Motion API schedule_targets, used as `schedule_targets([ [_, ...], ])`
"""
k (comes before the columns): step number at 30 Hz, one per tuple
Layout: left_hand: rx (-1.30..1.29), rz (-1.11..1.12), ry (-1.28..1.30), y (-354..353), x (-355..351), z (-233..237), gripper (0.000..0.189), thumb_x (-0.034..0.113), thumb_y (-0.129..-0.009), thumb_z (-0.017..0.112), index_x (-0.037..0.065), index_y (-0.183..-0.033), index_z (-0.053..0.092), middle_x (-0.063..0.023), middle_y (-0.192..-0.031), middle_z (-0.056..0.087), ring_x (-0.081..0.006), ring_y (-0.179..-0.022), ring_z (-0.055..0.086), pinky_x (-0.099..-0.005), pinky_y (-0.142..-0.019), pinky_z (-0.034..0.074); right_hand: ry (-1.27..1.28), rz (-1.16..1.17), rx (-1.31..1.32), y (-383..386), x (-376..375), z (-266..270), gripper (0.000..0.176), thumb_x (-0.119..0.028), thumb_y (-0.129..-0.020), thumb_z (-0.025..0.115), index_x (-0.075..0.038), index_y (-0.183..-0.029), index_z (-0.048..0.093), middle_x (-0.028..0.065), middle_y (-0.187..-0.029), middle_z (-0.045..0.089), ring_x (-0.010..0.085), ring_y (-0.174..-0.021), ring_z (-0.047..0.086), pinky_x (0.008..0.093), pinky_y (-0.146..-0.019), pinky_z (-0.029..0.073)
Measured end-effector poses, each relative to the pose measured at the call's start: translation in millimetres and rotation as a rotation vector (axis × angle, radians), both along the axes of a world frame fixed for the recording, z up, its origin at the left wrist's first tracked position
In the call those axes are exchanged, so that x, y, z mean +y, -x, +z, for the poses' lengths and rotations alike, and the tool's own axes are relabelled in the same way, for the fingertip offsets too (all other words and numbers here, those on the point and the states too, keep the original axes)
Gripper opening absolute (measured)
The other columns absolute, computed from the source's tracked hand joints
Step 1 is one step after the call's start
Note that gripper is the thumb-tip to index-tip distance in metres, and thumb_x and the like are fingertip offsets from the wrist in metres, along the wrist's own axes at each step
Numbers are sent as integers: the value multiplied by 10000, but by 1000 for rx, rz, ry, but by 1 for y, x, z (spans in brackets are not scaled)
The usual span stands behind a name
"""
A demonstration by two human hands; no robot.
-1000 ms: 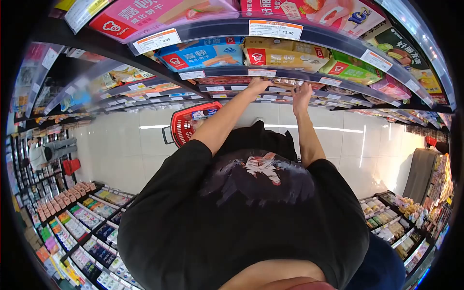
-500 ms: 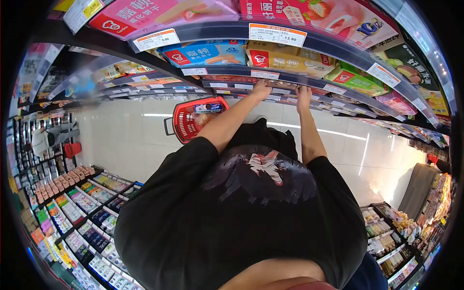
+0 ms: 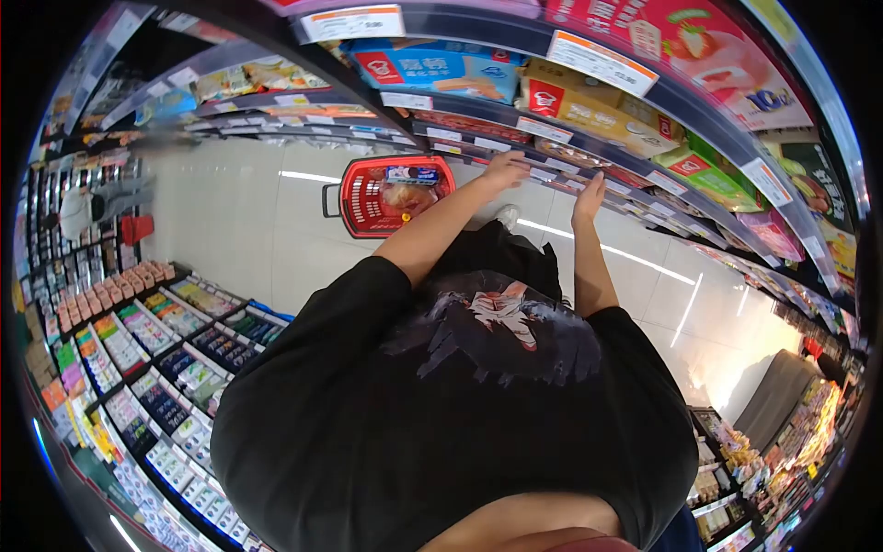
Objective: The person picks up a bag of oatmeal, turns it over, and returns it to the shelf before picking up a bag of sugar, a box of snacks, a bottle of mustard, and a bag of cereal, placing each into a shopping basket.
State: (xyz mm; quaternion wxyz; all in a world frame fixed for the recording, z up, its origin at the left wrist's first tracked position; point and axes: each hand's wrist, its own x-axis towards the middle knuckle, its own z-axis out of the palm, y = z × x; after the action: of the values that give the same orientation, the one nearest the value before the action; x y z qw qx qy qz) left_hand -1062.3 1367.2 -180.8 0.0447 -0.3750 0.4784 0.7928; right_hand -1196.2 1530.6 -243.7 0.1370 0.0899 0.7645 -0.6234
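My left hand [image 3: 505, 171] is at the front edge of a lower shelf, its fingers stretched toward the price tags with nothing visible in them. My right hand [image 3: 590, 199] is raised a short way to the right at the same shelf front, fingers extended. Between and just beyond the hands lie clear-wrapped snack packs [image 3: 566, 155] behind the shelf edge. Above them sit a blue wafer pack [image 3: 441, 69], a yellow wafer pack [image 3: 598, 106] and a green one [image 3: 713, 175].
On the tiled floor [image 3: 239, 221] at the left stands a red shopping basket [image 3: 354, 198] holding a few packaged goods. Low display racks [image 3: 175, 359] of small packs line the left behind me. A person [image 3: 78, 212] is far off at the left.
Both hands have drawn back a little from the shelf edge, and their fingers have straightened. The view has shifted, so the shelves appear turned and the basket sits slightly higher and further right.
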Motion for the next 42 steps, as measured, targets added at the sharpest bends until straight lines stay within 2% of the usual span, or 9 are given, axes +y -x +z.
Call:
schedule_targets([
  [3,-123,-150,-16,-61,-17,-14,391,137,-838,493,72,-1215,414,-113,-1079,565,-207,-973,559,-351,-792,459,18,140,-384,-28,11,3,759,-552,-820,432,-31,-1332,224,166,-1332,285,274,-1186,362,454,-890,392],
  [7,-268,-104,199,-170,-44,-77,211,171,-773,520,43,-914,612,-100,-791,626,-186,-771,611,-302,-644,474,-399,485,-524,-64,31,-50,603,-467,-807,501,0,-1185,450,165,-1157,494,291,-1028,495,467,-765,460],
  [9,-335,-192,633,-233,-63,-89,203,187,-735,513,30,-777,634,-140,-769,630,-220,-724,620,-315,-631,484,-528,545,-509,-96,34,-49,554,-440,-796,519,7,-1121,496,160,-1064,544,285,-952,531,444,-731,471],
  [14,-567,-107,436,-361,-100,-111,220,195,-708,523,35,-805,639,-175,-815,628,-254,-710,625,-342,-656,490,-984,687,-290,-166,26,-76,473,-372,-772,540,44,-994,568,185,-861,609,269,-721,604,341,-608,479],
  [17,-543,4,480,-441,-124,-153,215,194,-701,530,39,-801,640,-168,-783,629,-262,-686,625,-345,-651,493,-827,601,-344,-213,-3,-56,445,-358,-737,551,66,-862,609,261,-906,596,359,-900,576,387,-809,433],
  [23,-689,-94,323,-554,-165,-154,210,163,-713,521,35,-849,617,-139,-738,625,-203,-607,611,-315,-587,490,-746,689,-77,-287,-50,-27,437,-316,-714,593,66,-928,590,273,-932,584,351,-915,567,373,-813,438],
  [33,-536,194,307,-514,-190,-68,255,153,-769,520,8,-974,565,-94,-731,606,-166,-634,604,-280,-543,469,-759,758,-76,-305,-40,-52,412,-300,-714,568,76,-878,603,265,-885,595,359,-868,575,376,-809,434],
  [36,-445,162,403,-494,-192,-63,319,149,-770,508,17,-1061,514,-99,-850,583,-182,-743,598,-300,-620,466,-719,699,-204,-298,-36,-88,368,-285,-762,570,48,-918,592,132,-701,588,206,-586,555,327,-595,451],
  [42,-451,188,407,-483,-186,-62,361,95,-770,490,3,-1118,466,-126,-885,577,-207,-770,606,-304,-629,474,-737,762,-134,-305,-42,-72,385,-320,-767,549,35,-907,598,125,-659,586,196,-583,558,328,-588,444],
])
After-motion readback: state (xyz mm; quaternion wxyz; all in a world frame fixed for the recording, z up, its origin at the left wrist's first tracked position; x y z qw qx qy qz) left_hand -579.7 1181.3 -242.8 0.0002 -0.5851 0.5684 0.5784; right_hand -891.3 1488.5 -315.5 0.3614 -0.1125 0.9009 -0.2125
